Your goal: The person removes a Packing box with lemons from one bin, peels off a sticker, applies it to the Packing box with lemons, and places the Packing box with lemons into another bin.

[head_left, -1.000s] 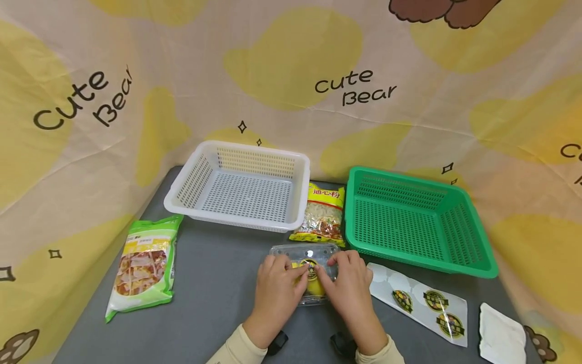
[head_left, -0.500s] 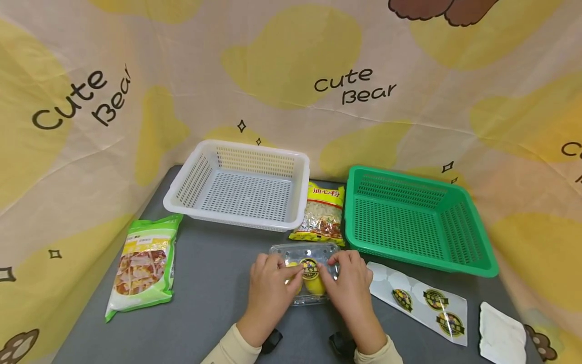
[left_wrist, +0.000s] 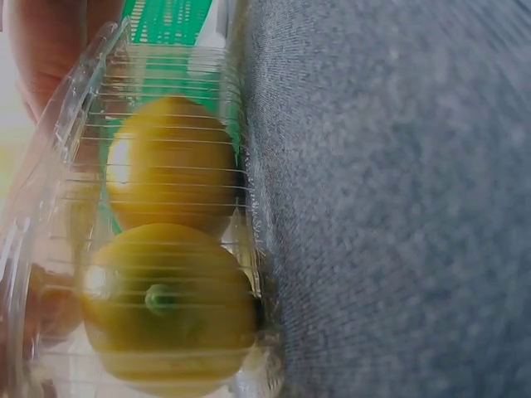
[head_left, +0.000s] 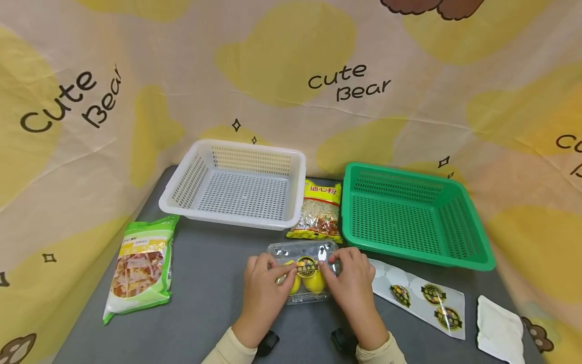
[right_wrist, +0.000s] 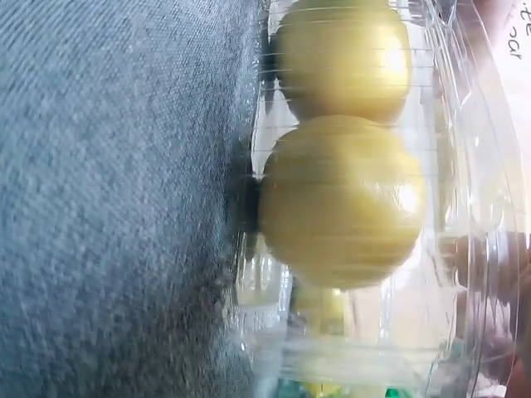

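Note:
In the head view a clear plastic clamshell box (head_left: 303,246) with yellow lemons (head_left: 313,282) inside lies at the front middle of the table. A round black-and-gold sticker (head_left: 307,267) is on its lid. My left hand (head_left: 263,290) rests on the box's left side, thumb and index finger at the sticker's left edge. From the right, my right hand (head_left: 352,280) presses its thumb near the sticker's right edge. Through the ribbed box wall, two lemons (left_wrist: 170,307) show in the left wrist view, and likewise two lemons (right_wrist: 342,201) in the right wrist view.
Behind stand a white basket (head_left: 297,202) and a green basket (head_left: 484,258), with a yellow pasta bag (head_left: 318,211) between them. A green food bag (head_left: 141,268) lies left. At right are a sticker sheet (head_left: 418,298) and a folded white cloth-like item (head_left: 500,328).
My left hand has slid a little left, away from the right one, so more of the sticker and lemons shows. The right hand stays nearly in place. The head view has shifted slightly.

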`<state>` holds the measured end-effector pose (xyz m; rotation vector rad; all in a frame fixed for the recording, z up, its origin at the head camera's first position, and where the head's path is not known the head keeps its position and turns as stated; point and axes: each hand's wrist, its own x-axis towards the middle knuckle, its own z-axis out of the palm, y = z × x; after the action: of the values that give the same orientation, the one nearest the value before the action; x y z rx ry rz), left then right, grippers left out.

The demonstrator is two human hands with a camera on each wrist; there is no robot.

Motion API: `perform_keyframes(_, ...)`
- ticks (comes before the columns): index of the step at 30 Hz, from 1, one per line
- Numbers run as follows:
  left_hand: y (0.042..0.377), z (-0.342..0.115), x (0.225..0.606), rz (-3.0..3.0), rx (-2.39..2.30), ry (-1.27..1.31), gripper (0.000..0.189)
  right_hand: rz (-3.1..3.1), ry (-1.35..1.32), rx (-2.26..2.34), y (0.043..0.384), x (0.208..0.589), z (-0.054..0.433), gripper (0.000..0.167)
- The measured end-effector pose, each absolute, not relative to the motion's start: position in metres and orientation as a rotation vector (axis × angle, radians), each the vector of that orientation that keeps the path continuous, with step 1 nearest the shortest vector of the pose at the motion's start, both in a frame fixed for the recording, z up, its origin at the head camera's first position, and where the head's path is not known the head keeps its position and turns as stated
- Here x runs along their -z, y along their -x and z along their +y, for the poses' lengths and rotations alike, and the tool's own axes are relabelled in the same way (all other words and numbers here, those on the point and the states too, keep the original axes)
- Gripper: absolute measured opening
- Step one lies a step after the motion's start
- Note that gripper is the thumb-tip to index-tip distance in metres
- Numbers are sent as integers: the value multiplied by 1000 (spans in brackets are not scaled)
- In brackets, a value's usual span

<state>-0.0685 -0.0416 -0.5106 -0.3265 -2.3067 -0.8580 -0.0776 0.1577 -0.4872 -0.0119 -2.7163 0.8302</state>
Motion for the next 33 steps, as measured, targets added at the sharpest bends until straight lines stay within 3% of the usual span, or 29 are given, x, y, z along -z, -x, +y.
perform_keyframes(19, 68, -43, 509, -2302, 859, 302, 19, -2526, -3, -701, 70, 481, 190, 39)
perform_keyframes(26, 68, -42, 509, -2326, 849, 285, 17, -2391, 40, -635, 76, 462, 232, 40)
perform_keyframes(33, 68, -41, 511, -2338, 860, 273, 16, -2593, 337, -645, 85, 436, 304, 83)
